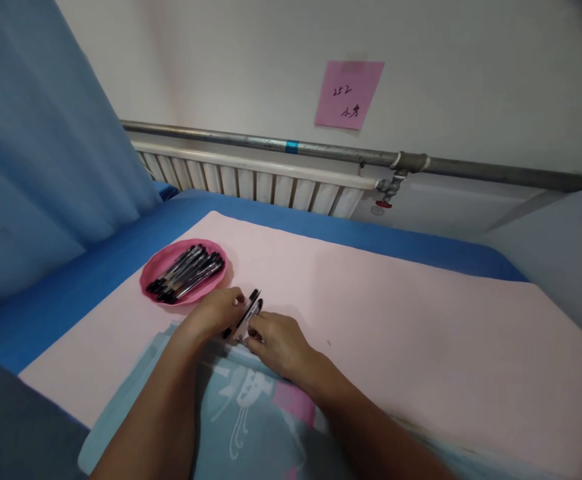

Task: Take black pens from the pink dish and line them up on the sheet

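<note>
**Sorting out 2 loose pens [253,309] at the fingertips**

From my remote seat, a soft blue curtain [35,133] hangs in loose folds well to the left of the fingers. Just beyond the left fingers I have an oval pink basket [149,263] with a scalloped rim, plastic by its look, heaped with slim, dark-capped pens [185,272].

The left hand [219,310] bends its fingers toward the loose pens, which lie slanted between both sets of fingers; whether it pinches them I cannot tell. I judge the step in hand to be close handling of these smooth, narrow barrels, and the next move to call for a light, steady grip along their length.

The right hand [275,337] has thumb and fingers curled in at the pens' near side; what they grip is hidden. Under the wrists bunches teal cloth [225,400], printed white and pink. Right of the fingers spreads a smooth, pale pink mat [421,333], with the blue bench [451,257] bordering it beyond.
</note>
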Available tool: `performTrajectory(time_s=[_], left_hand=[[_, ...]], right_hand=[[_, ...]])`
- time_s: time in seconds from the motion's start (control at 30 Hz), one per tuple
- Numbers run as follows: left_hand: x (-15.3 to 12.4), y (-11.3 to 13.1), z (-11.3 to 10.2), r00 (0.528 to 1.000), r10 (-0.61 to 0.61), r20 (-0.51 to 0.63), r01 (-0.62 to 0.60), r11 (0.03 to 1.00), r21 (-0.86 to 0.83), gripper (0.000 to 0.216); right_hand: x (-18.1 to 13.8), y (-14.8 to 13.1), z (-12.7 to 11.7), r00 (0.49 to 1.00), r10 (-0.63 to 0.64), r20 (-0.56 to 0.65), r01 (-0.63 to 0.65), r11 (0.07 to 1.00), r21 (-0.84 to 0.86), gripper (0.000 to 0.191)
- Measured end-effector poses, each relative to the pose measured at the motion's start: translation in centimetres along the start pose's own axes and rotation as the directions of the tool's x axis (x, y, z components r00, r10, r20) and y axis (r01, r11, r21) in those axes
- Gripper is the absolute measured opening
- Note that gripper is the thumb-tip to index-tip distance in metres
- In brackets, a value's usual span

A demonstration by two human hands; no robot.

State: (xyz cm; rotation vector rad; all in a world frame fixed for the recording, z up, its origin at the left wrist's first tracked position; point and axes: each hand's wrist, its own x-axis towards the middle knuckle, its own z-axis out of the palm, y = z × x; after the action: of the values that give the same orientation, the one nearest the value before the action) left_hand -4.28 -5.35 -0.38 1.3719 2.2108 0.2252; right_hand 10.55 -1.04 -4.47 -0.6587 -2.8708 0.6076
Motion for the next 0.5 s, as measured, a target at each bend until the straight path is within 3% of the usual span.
performTrajectory(time_s=[0.3,0.5], left_hand=[[0.2,-0.3,0.4,1.0,-0.005,0.003,0.006,1.0,-0.009,0.027],[-0.1,-0.1,0.1,1.0,-0.001,0.01,0.001,1.0,-0.015,0.027]], right_hand=[[0.1,-0.7,1.1,0.999,0.024,-0.039,-0.027,0.997,-0.073,0.02],[0.2,0.2,0.4,0.985,0.152,-0.087,-0.155,0.988,-0.025,0.018]])
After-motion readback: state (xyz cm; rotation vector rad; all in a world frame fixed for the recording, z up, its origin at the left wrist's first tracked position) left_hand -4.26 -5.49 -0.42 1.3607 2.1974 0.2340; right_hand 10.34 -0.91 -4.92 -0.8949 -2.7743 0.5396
